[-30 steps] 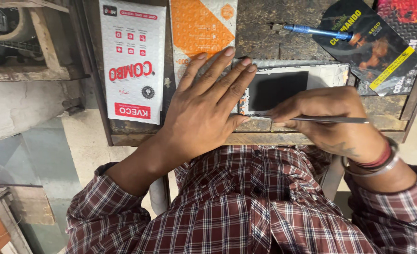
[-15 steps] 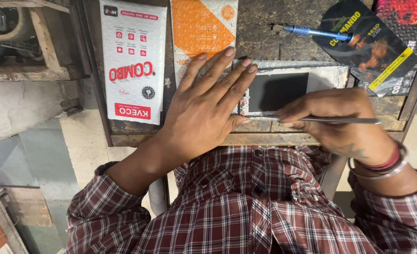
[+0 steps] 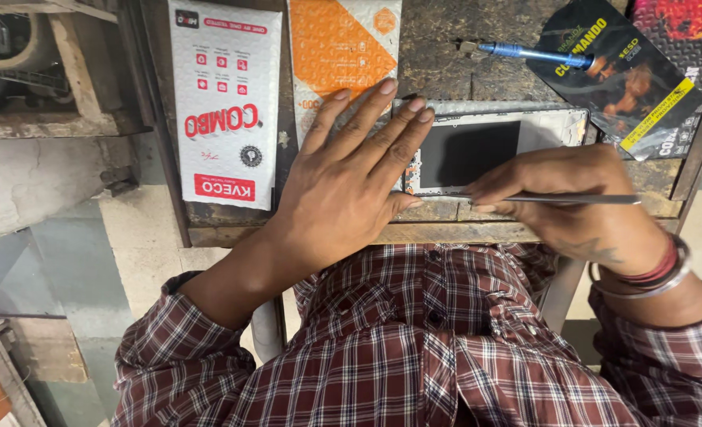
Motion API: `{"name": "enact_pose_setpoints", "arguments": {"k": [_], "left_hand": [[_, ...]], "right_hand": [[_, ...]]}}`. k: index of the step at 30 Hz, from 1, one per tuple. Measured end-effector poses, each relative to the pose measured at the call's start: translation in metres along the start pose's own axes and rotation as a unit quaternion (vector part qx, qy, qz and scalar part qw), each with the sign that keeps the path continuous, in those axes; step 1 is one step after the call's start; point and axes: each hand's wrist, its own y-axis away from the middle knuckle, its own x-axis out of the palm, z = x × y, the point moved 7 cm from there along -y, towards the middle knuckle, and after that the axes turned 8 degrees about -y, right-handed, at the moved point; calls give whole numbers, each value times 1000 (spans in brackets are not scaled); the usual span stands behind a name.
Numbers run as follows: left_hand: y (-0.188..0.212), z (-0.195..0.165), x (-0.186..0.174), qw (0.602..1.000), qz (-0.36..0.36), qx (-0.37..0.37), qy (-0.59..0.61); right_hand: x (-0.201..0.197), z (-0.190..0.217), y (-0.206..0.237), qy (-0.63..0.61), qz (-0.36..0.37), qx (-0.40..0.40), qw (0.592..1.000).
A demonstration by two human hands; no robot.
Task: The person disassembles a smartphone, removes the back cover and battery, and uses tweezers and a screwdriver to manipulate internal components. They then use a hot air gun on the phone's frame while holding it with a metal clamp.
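A phone body (image 3: 485, 146) with a dark inner panel and a silvery frame lies flat on the worn wooden bench (image 3: 446, 55). My left hand (image 3: 347, 186) presses flat on the phone's left end, fingers spread. My right hand (image 3: 572, 205) grips a thin metal tool (image 3: 556, 198) and holds it level along the phone's near edge, its tip pointing left toward my left hand.
A white package (image 3: 224, 103) and an orange package (image 3: 343, 55) lie at the left of the bench. A blue-handled tool (image 3: 533, 54) rests at the back. A dark printed packet (image 3: 620, 75) lies at the right. A wooden frame (image 3: 58, 71) stands far left.
The phone sits slightly farther from the bench's near edge than a second ago. Both hands keep the same grip and place.
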Motion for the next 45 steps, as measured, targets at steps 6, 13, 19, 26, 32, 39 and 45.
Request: {"name": "enact_pose_setpoints", "arguments": {"k": [6, 13, 19, 26, 32, 39, 45], "left_hand": [[1, 1, 2, 1000, 2, -1, -6], [-2, 0, -2, 1000, -1, -5, 4], [-1, 0, -2, 1000, -10, -5, 10], [-3, 0, -7, 1000, -23, -10, 8], [-2, 0, -7, 999, -26, -11, 17], [-4, -1, -7, 999, -36, -11, 5], [-5, -1, -10, 999, -26, -23, 11]], "right_hand": [[-3, -5, 3, -81, -11, 9, 997], [0, -14, 3, 25, 23, -4, 999], [-39, -13, 33, 33, -30, 93, 995], [-32, -24, 33, 50, -42, 41, 997], [-43, -27, 47, 1, -35, 65, 997], [-43, -34, 51, -9, -55, 57, 997], [-54, -33, 58, 6, -43, 82, 996]]}}
